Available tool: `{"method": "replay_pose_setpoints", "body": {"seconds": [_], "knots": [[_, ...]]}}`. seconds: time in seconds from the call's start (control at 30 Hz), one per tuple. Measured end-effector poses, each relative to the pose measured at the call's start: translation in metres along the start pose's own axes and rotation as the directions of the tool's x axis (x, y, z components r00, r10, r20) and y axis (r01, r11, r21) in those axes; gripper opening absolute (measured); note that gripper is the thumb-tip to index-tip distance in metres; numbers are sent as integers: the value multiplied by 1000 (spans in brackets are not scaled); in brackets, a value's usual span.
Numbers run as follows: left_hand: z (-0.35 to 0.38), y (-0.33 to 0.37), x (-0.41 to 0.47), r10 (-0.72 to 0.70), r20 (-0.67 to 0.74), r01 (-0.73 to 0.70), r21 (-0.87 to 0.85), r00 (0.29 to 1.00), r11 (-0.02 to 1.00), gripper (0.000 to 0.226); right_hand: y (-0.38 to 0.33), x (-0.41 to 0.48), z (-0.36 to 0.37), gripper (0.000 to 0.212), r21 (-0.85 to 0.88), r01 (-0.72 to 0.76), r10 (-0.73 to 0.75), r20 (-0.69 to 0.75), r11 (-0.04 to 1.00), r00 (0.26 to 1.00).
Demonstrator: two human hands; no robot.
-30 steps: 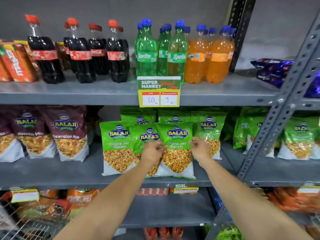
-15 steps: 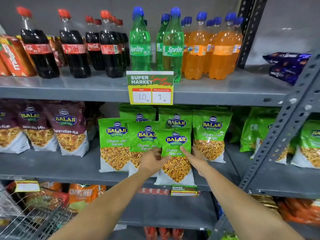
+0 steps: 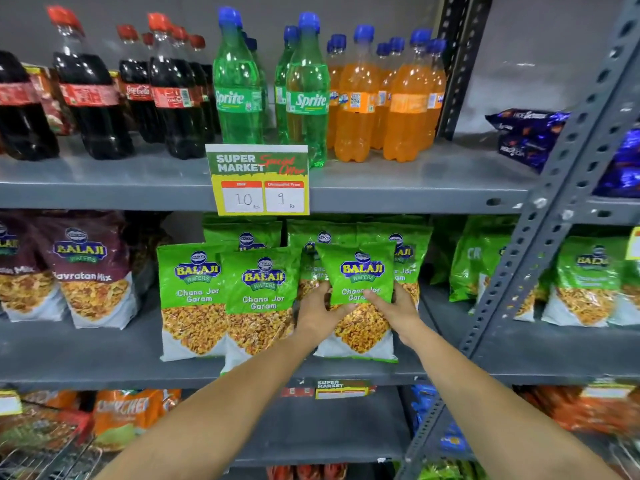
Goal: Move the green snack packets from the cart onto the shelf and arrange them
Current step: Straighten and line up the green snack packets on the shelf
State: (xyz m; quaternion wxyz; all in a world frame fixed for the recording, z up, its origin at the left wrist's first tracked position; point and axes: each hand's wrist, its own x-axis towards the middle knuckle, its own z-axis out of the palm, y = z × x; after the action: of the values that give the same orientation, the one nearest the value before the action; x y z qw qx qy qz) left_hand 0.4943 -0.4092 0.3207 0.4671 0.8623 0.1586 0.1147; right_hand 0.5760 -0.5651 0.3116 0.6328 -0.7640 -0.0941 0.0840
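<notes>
Left hand and right hand clasp one green packet from both sides, fingers curled on it. Two packets stand just left; bare shelf lies right.

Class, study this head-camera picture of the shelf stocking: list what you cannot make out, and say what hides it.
- Cart, head view: only a wire corner shows, cut off by the lower left edge; contents unclear.
- Back-row green packets, head view: mostly covered by the front packets.
- Held packet, head view: its name is partly covered by the left hand and right hand.
- Lower price tag, head view: print too small.
</notes>
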Motion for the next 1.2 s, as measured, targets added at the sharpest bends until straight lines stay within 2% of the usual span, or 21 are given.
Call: {"method": "replay_pose_setpoints", "body": {"seconds": [0.13, 0.27, 0.33, 0.43, 0.53, 0.6, 0.67, 0.73, 0.77, 0.8, 0.87, 0.93, 1.03, 1.1, 1.2], "knots": [[23, 36, 17, 81, -3, -81, -95, 997, 992, 77, -13, 13, -34, 43, 75, 72, -62, -119, 995, 991], [42, 39, 25, 75, 54, -70, -95, 996, 993, 79, -6, 12, -52, 29, 79, 58, -49, -108, 995, 993], [49, 29, 23, 69, 62, -67, -31, 996, 997, 81, 8, 11, -58, 34, 59, -26, 31, -83, 998, 996], [55, 14, 16, 56, 117, -53, -29, 991, 998, 89, 12, 11, -59, 60, 42, -79, 83, -94, 996, 992], [58, 6, 15, 36, 223, -50, 60, 974, 997, 100, -16, 21, -57, 86, 5, 37, -34, -277, 999, 960], [61, 6, 16, -1, 255, -32, 124, 967, 992, 106, -46, 33, -59, 78, -212, 146, -217, -368, 966, 904], [64, 6, 16, -28, 260, -15, 160, 965, 987, 109, -77, 46, -61, 69, -558, 154, -349, -261, 815, 900], [69, 4, 15, -18, 254, -19, 143, 967, 990, 99, -103, 54, -52, 65, -830, 151, -284, -10, 537, 959], [71, 3, 15, -18, 247, -16, 135, 969, 991, 95, -113, 57, -44, 61, -873, 193, -216, 103, 448, 971], [71, 3, 15, -23, 241, -10, 133, 970, 991, 93, -119, 59, -36, 54, -878, 238, -157, 188, 416, 969], [72, 3, 15, -37, 232, 7, 129, 972, 992, 91, -126, 63, -21, 43, -874, 284, -84, 274, 395, 958], [72, 4, 15, -43, 230, 14, 128, 972, 992, 90, -126, 66, -15, 38, -872, 290, -67, 287, 393, 955], [74, 2, 14, -50, 189, 32, 98, 981, 995, 82, -122, 68, -16, 31, -794, 272, -158, 222, 544, 962], [74, 3, 14, -64, 165, 50, 88, 984, 995, 80, -122, 67, -18, 27, -763, 293, -216, 204, 577, 955], [75, 3, 10, -42, 114, 36, 59, 993, 998, 102, -128, 62, -27, 24, -755, 307, -187, 243, 580, 952]]}}
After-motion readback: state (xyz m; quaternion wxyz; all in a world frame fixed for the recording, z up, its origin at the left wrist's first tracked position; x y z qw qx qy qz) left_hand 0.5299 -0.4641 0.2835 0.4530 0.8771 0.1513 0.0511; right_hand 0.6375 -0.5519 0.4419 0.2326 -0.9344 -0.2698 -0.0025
